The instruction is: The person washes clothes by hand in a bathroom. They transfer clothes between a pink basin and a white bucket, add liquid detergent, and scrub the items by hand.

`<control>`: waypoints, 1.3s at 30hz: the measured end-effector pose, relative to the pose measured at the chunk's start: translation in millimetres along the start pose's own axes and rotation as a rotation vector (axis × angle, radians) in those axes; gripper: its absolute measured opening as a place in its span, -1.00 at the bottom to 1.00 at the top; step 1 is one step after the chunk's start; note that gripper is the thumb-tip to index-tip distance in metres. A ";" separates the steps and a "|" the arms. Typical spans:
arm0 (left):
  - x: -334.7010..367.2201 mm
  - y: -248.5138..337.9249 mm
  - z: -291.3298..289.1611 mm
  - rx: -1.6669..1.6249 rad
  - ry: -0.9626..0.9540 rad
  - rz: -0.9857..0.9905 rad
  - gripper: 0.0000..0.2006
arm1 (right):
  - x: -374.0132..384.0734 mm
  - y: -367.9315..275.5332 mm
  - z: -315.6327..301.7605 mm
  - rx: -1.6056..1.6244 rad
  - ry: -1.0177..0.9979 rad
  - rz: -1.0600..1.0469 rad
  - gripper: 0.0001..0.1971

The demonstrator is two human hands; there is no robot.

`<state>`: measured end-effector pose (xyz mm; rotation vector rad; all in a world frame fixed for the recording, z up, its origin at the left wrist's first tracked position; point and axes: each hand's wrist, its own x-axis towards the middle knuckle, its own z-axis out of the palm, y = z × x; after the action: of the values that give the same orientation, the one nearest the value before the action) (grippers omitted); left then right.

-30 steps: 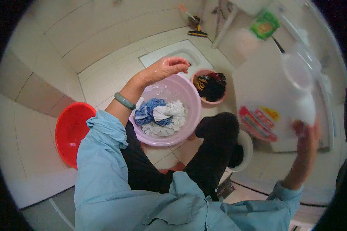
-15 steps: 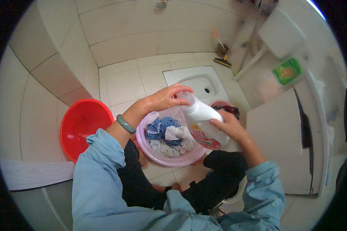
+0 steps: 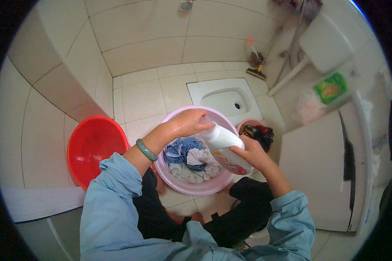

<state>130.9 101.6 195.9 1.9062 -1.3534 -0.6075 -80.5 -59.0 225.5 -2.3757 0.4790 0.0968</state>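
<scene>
A white detergent bottle (image 3: 225,145) is tilted over the pink basin (image 3: 197,190), its neck toward the upper left and its base toward the lower right. My right hand (image 3: 254,153) is wrapped round its handle side. My left hand (image 3: 188,122), with a green bangle on the wrist, is closed round a clear cap (image 3: 207,129) at the bottle's mouth. Whether the cap touches the neck is hidden by my fingers. In the basin lie a blue checked cloth (image 3: 181,148) and several white cloths (image 3: 185,173), bunched together.
A red basin (image 3: 93,145) stands to my left. Beyond the pink basin is a squat toilet (image 3: 203,94), with a pink bin (image 3: 243,123) holding a dark bag beside it. A floor brush (image 3: 256,73) leans at the far wall. A white panel (image 3: 311,169) stands on the right.
The whole view has shifted slightly. The bottle sits a little lower in the picture, and more of the basin's far rim shows. Both hands keep their hold.
</scene>
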 end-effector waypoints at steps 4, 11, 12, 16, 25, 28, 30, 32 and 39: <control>9.4 5.6 -4.2 -0.023 -0.036 -0.326 -0.49 | 7.9 3.6 4.6 -0.071 0.051 -0.074 -0.47; 17.6 -34.5 21.0 -0.036 -0.012 0.088 -0.52 | 19.9 18.4 18.5 -0.156 0.075 -0.057 -0.46; 17.7 -41.8 26.7 0.031 0.083 0.266 -0.52 | 20.9 22.2 19.4 -0.140 0.084 -0.061 -0.46; 19.4 -42.7 26.5 0.076 -0.053 0.359 -0.52 | 18.1 27.4 15.9 -0.103 0.068 -0.055 -0.48; 26.2 -20.1 -1.8 -0.151 -0.067 -0.543 -0.44 | 14.9 23.4 14.8 -0.110 0.030 -0.048 -0.48; 22.9 -26.2 -16.9 -0.047 0.052 -0.559 -0.41 | 13.6 23.1 12.4 -0.172 0.021 -0.009 -0.48; 22.3 -33.5 -16.5 0.131 0.127 -0.531 -0.43 | 12.8 24.3 10.7 -0.221 0.024 0.002 -0.47; 18.5 -24.4 -15.7 0.239 0.166 -0.521 -0.45 | 14.9 28.4 7.3 -0.299 0.001 0.049 -0.47; 16.6 -18.2 -13.2 0.319 0.119 -0.510 -0.41 | 29.1 61.6 6.2 -0.490 -0.060 0.135 -0.44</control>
<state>157.1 93.3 190.7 2.5352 -0.9258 -0.5265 -75.7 -106.3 176.3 -2.8034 0.6448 0.3840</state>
